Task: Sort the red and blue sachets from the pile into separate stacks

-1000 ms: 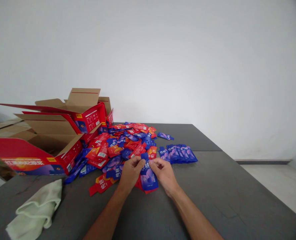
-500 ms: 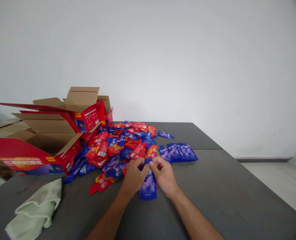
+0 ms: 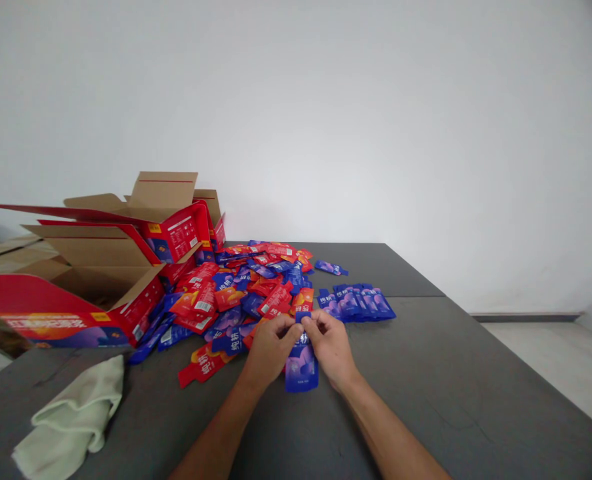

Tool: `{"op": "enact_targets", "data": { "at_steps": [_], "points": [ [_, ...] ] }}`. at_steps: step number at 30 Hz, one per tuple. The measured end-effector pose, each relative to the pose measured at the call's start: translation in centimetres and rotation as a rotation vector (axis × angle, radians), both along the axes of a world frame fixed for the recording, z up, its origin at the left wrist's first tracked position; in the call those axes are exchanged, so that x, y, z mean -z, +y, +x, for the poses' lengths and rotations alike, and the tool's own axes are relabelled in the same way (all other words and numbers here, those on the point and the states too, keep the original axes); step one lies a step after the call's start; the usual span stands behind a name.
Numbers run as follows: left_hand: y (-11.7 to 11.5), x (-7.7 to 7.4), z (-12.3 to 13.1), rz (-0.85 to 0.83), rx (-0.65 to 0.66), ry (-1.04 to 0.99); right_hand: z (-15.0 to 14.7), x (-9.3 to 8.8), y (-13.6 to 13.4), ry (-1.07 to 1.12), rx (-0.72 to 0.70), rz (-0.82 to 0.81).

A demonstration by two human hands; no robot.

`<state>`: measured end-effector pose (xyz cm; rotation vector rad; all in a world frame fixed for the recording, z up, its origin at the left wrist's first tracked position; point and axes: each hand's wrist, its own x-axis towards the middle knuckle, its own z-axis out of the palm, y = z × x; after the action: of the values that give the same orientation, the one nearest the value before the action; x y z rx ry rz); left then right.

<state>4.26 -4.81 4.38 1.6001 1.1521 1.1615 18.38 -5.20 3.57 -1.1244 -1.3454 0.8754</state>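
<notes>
Both hands pinch one blue sachet [image 3: 302,368] near its narrow top, thumbs side by side. My left hand [image 3: 272,347] grips it from the left and my right hand [image 3: 330,347] from the right. The sachet hangs down toward me, its printed purple front showing. Just beyond the hands lies a heap of red and blue sachets [image 3: 271,297]. Right of the heap, several blue sachets [image 3: 359,303] overlap in a row. A single blue sachet [image 3: 331,268] lies farther back.
Open red cartons [image 3: 76,330] with brown cardboard insides stand along the left. A pale green cloth [image 3: 79,417] lies crumpled at the front left of the dark grey table [image 3: 426,393]. A white wall rises behind the table.
The held blue sachet has shifted slightly right and up, and hangs straighter. My hands still pinch its top. The heap and the row look the same.
</notes>
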Motion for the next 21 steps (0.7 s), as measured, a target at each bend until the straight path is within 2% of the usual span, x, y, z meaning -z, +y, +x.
{"op": "enact_targets", "data": {
  "at_steps": [4,11,13,17,19,21],
  "points": [
    [0.0,0.2,0.1,-0.016,-0.028,-0.031,0.2,-0.1,0.2,0.027,0.060,0.008],
    [0.8,0.6,-0.3,-0.006,-0.150,-0.075,-0.2,0.0,0.1,0.059,-0.068,-0.091],
    [1.0,0.8,-0.3,-0.068,-0.111,-0.134,-0.1,0.2,0.2,0.051,-0.029,-0.103],
    [1.0,1.2,-0.1,-0.196,0.058,-0.176,0.2,0.6,0.8,0.076,0.084,-0.085],
    [1.0,1.5,-0.1,-0.205,0.042,-0.160,0.3,0.7,0.9,0.081,0.121,-0.055],
    [1.1,1.7,-0.3,-0.196,-0.034,-0.180,-0.1,0.7,0.7,0.017,0.170,-0.002]
  ]
}}
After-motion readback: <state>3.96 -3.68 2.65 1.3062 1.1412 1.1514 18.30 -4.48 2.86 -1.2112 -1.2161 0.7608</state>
